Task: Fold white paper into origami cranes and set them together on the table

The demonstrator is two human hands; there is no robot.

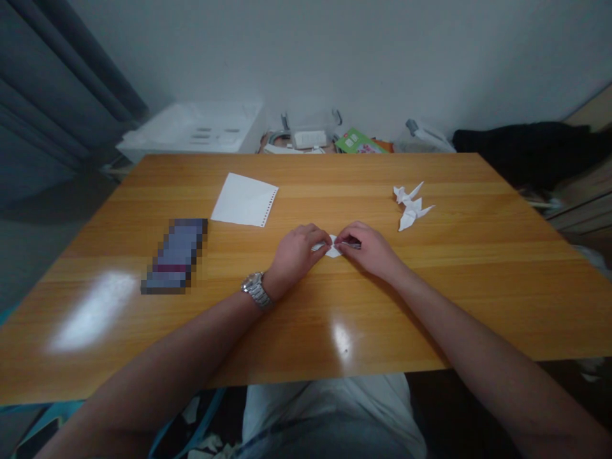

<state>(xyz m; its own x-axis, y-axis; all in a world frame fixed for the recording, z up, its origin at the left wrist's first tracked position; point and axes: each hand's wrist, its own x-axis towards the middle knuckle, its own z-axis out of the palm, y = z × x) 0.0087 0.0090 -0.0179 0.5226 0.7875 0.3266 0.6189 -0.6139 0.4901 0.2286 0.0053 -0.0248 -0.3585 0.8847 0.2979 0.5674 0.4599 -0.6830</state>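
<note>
Both hands meet over a small folded piece of white paper (pixel 333 250) on the wooden table. My left hand (pixel 300 250), with a metal watch (pixel 257 290) on its wrist, pinches the paper's left side between thumb and fingers. On the opposite side, my right hand (pixel 367 248) pinches the right part in the same way. The fingers cover much of the paper, so its full shape is hidden. To the right lie folded white paper cranes (pixel 410 205), close together. A flat white sheet (pixel 245 199) with a perforated edge rests to the left.
A pixelated dark, phone-like rectangle (pixel 176 256) lies on the left of the table (pixel 296 338). Past the far edge are a white plastic bin (pixel 191 131), a green booklet (pixel 359 141) and a dark cloth (pixel 530 153). A grey curtain (pixel 57 83) hangs at the left.
</note>
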